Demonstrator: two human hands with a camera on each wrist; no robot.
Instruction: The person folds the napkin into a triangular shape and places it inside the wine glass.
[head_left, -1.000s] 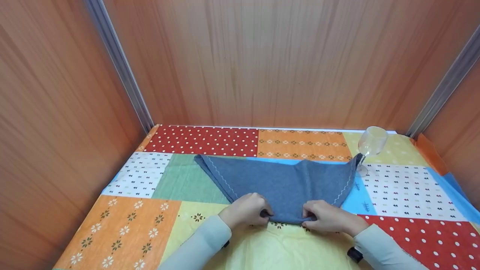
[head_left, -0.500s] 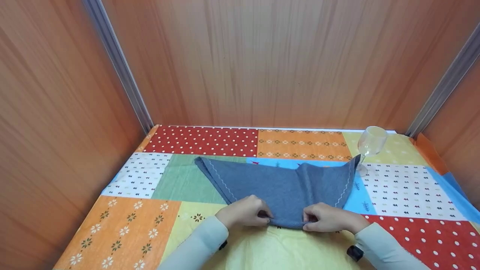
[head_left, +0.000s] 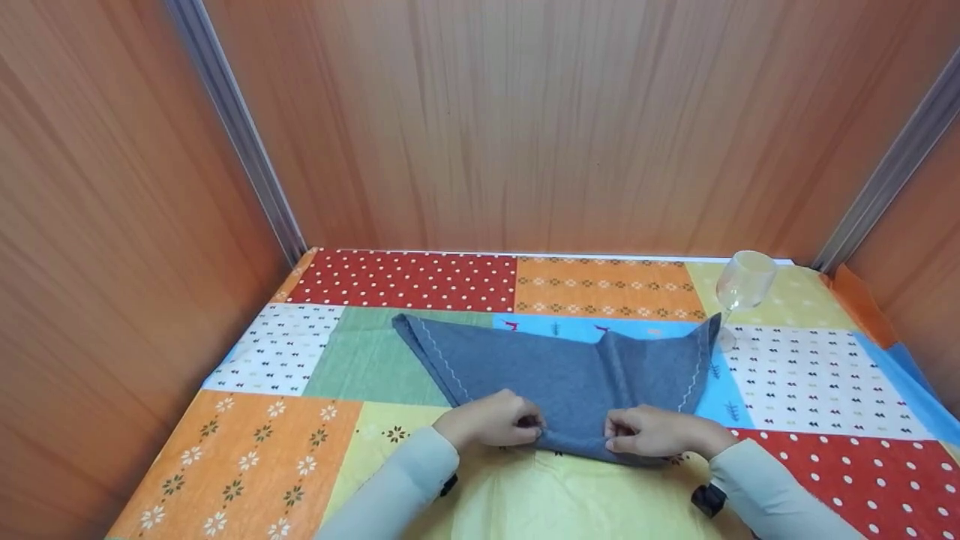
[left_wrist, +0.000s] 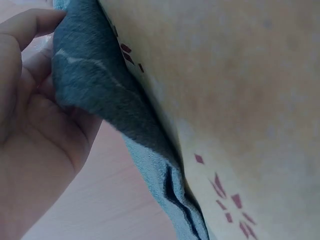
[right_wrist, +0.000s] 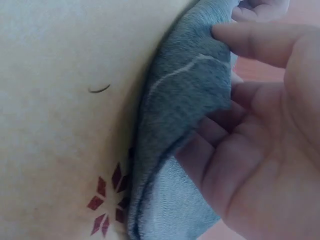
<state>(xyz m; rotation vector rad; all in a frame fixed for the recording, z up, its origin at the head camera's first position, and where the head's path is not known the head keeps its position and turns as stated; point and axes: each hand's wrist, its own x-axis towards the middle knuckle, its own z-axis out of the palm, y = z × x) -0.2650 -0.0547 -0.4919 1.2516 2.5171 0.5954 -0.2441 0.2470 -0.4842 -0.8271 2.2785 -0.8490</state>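
Note:
A grey cloth [head_left: 555, 367] with pale wavy stitching near its slanted sides lies folded in layers on the table. My left hand [head_left: 495, 420] pinches its near edge left of centre, and my right hand [head_left: 660, 433] pinches the same edge a short way to the right. Seen from the left wrist, the thumb and fingers of the left hand [left_wrist: 45, 110] hold a turned-over flap of the cloth [left_wrist: 95, 70]. The right wrist view has the right hand [right_wrist: 265, 145] gripping the folded edge of the cloth [right_wrist: 185, 95], with fingers tucked behind it.
A clear wine glass [head_left: 745, 281] stands upright just beyond the cloth's far right corner. A patchwork tablecloth [head_left: 247, 457] covers the table. Wooden panels [head_left: 525, 127] rise behind and at both sides.
The cloth's far edge has come slightly nearer, baring more of the blue patch behind it. The near edge now droops lower at the right. Both hands keep their pinch.

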